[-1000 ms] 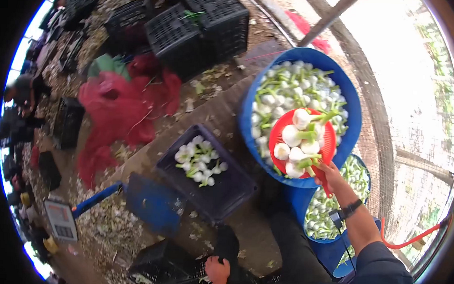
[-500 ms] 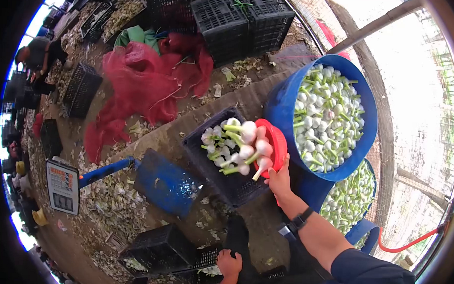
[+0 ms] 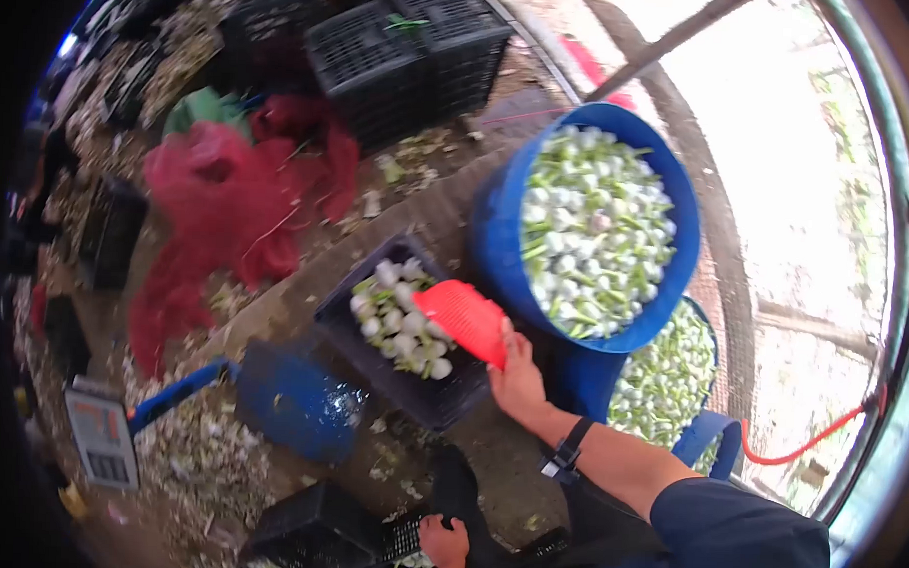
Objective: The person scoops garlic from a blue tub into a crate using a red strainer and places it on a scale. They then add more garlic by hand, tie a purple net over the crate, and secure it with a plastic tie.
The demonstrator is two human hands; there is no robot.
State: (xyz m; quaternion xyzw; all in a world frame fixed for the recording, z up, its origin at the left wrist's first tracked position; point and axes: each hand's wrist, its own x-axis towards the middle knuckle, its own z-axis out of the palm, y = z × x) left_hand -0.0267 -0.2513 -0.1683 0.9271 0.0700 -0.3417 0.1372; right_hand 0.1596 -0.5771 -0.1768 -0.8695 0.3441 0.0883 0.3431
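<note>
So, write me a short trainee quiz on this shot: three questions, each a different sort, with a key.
1. True or false: the right hand grips the red basket.
2. Where is that basket? (a) inside the large blue barrel; (b) above the dark crate with bulbs in it; (c) on the blue platform.
3. Fill in: the strap on the right wrist is ____.

Key: 1 true; 2 b; 3 black.
</note>
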